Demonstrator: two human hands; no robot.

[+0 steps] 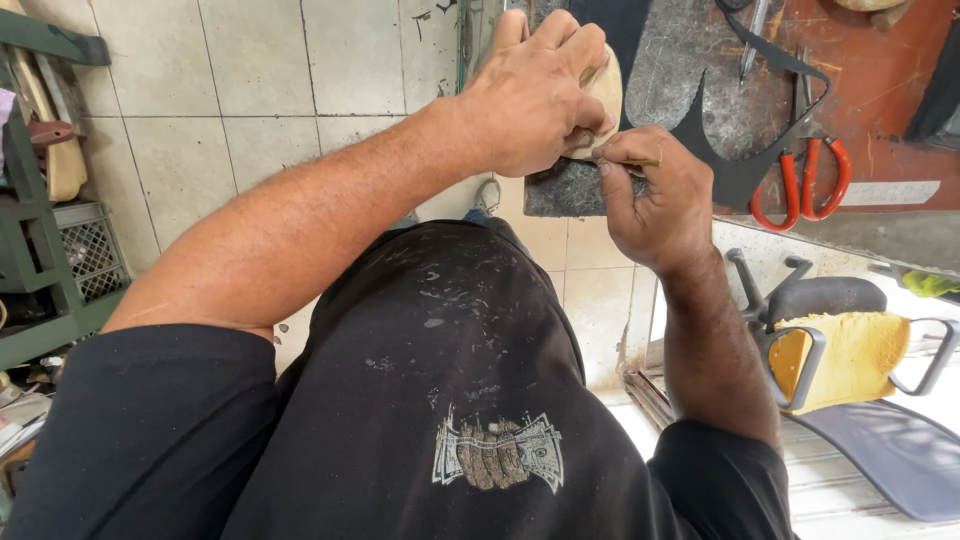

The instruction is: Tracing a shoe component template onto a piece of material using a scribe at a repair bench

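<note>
Fingers of the left hand [530, 90] curl down over a pale, rounded wooden form [604, 92], knuckles up and wrist bent, so that most of the form is hidden beneath the palm and only its right edge shows. That form rests at the near edge of a dark stone slab [690, 90] lying on the workbench, far from the body and slightly right of centre. The left forearm runs long and nearly straight from the near left shoulder up to the slab, elbow out to the left. The right hand [655, 195] sits just near and right of the left hand, touching it; its thumb and forefinger are pinched shut on a thin, greenish pencil-like tool [632, 160] that lies almost level, its tip aimed left at the lower edge of the form. The other right fingers are folded into the palm, and the right forearm rises steeply from the near right. On the slab to the right lies a black cut piece of material [745, 165] with pointed ends, and beside it red-handled scissors [805, 180] on the rust-coloured bench top [880, 90]. Near right stands a frame holding a yellow pad [850, 355]. Pale floor tiles [200, 100] and a green shelf [45, 240] fill the left.
</note>
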